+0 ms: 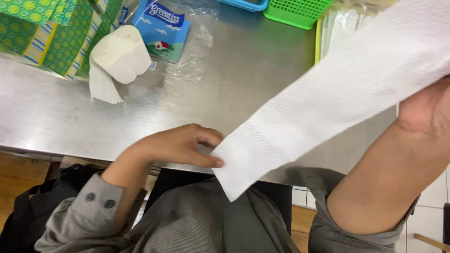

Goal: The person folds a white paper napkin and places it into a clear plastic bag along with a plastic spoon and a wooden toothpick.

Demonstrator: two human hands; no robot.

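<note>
At the near edge of the steel counter [56, 117], the left hand [180, 145] lies palm down with the wrist bent and the grey sleeve [89, 206] pushed back from the forearm. Its thumb and forefinger pinch the lower corner of a long strip of white embossed tissue [328, 98], a narrow grip closed on the paper. The right hand [429, 110] is raised high at the right side of the view, forearm bare and slanting steeply up from the elbow; it holds the other end of the strip, though the fingers lie behind the paper and the exact hold cannot be made out.

The strip runs taut, its long axis slanting from the near edge of the counter up toward the far right corner, with the lower end hanging just past the edge over the person's lap.

The middle of the counter shows bare metal. Toward the far left corner lies a white tissue roll [122, 54] with a loose tail, just beside a green patterned bag [51, 33] and a blue tissue packet [161, 28] on clear wrap. Along the far edge stand a green basket [295, 11] and a blue tray [246, 4], well apart from both hands.
</note>
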